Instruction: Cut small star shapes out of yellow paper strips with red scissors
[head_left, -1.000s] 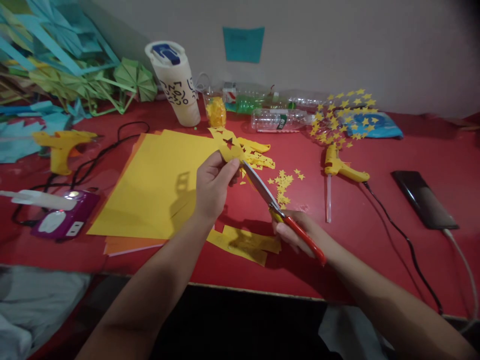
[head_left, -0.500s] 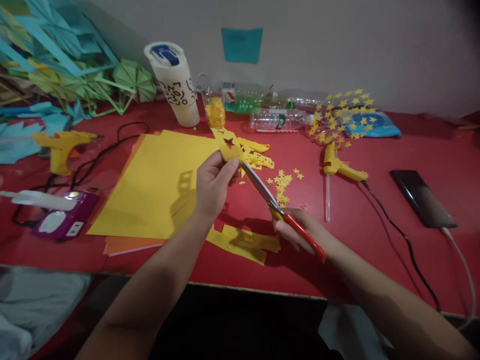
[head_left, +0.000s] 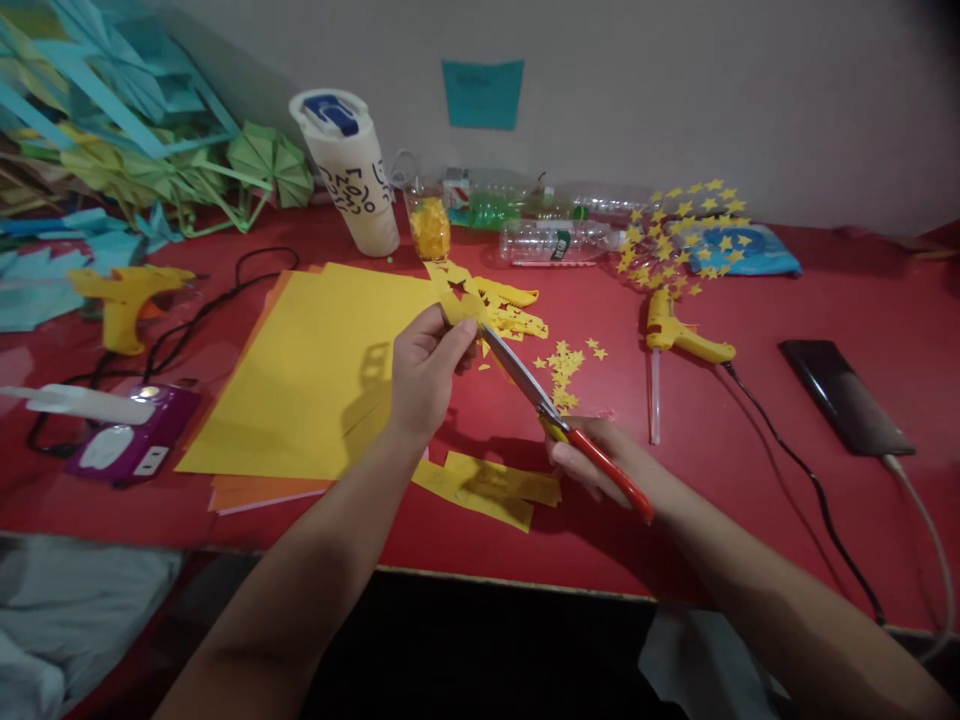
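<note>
Between thumb and fingers, my left hand (head_left: 431, 365) pinches a strip of yellow paper (head_left: 448, 280) that has a star-shaped hole in it. My right hand (head_left: 592, 455) is wrapped round the red handles of a pair of scissors (head_left: 525, 380). The blades point up and left, their tips at the paper beside my left thumb. Small cut yellow stars (head_left: 566, 370) lie in a loose heap right of the blades. Behind my left hand are punched-looking yellow paper scraps (head_left: 517, 315). Below the scissors rest some yellow paper strips (head_left: 487, 485).
Yellow sheets (head_left: 300, 370) are stacked at left. A glue gun (head_left: 686, 335) with its cord and a phone (head_left: 844, 395) lie right; another glue gun (head_left: 124, 295) and a purple power strip (head_left: 135, 430) lie left. A tumbler (head_left: 349, 175) and plastic bottles (head_left: 555, 240) line the wall.
Hands, scissors and paper hold almost the same position. The view has shifted very slightly; nothing was taken up or let go.
</note>
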